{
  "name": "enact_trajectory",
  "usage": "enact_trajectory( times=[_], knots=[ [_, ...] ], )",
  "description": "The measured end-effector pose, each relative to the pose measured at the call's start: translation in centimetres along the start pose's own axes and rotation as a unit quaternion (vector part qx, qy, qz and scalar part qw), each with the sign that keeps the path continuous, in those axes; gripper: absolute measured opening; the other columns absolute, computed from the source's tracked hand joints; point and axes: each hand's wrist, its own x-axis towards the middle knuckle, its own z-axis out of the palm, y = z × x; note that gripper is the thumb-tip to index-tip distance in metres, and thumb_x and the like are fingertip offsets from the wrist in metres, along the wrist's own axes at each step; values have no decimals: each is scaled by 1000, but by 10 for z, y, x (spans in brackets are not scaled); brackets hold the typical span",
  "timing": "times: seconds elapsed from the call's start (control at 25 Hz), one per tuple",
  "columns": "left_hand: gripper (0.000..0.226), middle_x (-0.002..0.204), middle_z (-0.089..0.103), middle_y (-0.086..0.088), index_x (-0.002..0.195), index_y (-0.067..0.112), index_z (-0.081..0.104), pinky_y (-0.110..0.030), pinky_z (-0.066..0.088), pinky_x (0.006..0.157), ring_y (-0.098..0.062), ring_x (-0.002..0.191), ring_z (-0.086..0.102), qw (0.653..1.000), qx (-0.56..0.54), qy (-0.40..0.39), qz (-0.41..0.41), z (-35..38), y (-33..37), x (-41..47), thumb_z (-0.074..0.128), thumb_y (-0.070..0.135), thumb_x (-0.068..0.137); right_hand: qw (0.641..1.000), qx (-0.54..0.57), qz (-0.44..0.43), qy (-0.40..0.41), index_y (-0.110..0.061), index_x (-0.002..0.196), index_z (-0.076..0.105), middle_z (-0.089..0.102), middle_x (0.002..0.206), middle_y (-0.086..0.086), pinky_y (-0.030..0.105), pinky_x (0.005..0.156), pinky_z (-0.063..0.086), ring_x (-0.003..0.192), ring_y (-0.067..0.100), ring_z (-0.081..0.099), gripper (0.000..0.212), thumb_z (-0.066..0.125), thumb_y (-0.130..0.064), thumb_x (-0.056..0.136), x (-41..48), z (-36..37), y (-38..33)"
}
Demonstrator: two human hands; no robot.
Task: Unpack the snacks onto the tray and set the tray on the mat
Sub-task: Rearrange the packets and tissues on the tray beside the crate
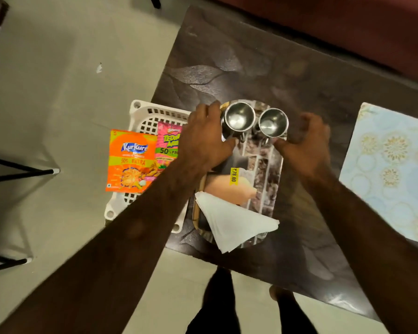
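Centrally, patterned tray [263, 179] on dark table [227, 56], two steel cups [239, 119] at its far end, folded napkins [237, 222] at its near end, left hand [203, 138] cupping one cup, right hand [304, 141] loosely curled beside the other, snack packets [130, 160] in white basket [140, 112] left of tray, floral mat [393, 169] right of tray.

There is only one view, from the head of the person. It looks almost straight down on the tray [263, 165], which lies near the middle of the picture and quite near to the camera. Beyond the tray runs the dark worktop [251, 68]; on its near side both forearms enter from the bottom edge.
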Motion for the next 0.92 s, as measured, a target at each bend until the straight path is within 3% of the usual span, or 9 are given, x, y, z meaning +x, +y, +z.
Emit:
enact_trajectory(
  times=[0.08,0.2,0.32,0.44,0.56,0.92],
  knots=[
    [87,138,47,-13,145,14,37,-48,47,100,-35,128,48,999,41,-6,12,11,13,17,75,47,75,999,-6,-20,-50,-19,148,43,45,135,1,45,112,45,132,28,51,92,86,-36,69,13,6,0],
    [92,141,45,-12,150,16,32,-51,45,102,-35,131,47,998,64,-26,10,21,21,30,75,51,77,995,-7,-72,-67,-23,139,52,54,124,-8,42,108,44,130,29,47,79,84,-36,68,21,17,0],
    [94,142,44,-13,154,18,26,-55,46,101,-37,131,47,996,67,-45,24,23,22,36,73,47,78,997,-2,-65,-49,-27,137,55,58,125,0,27,99,40,129,23,45,77,83,-36,65,24,20,-1],
    [95,140,45,-13,156,19,24,-54,48,99,-38,128,50,995,71,-59,40,19,19,38,73,44,78,995,-4,-77,-64,-26,138,57,62,128,2,27,99,40,128,24,45,80,78,-37,62,27,15,2],
    [97,142,45,-12,156,19,23,-52,49,98,-37,128,50,992,86,-75,53,13,14,39,74,44,78,995,-14,-57,-86,-30,142,54,58,134,7,22,100,38,126,15,45,81,81,-33,66,30,10,2],
    [99,144,42,-14,157,18,20,-52,49,100,-37,130,49,990,95,-86,57,8,12,41,76,41,79,992,-52,-53,-104,-29,148,46,50,143,8,21,97,32,135,24,44,84,82,-33,72,32,10,-2]
  ],
)
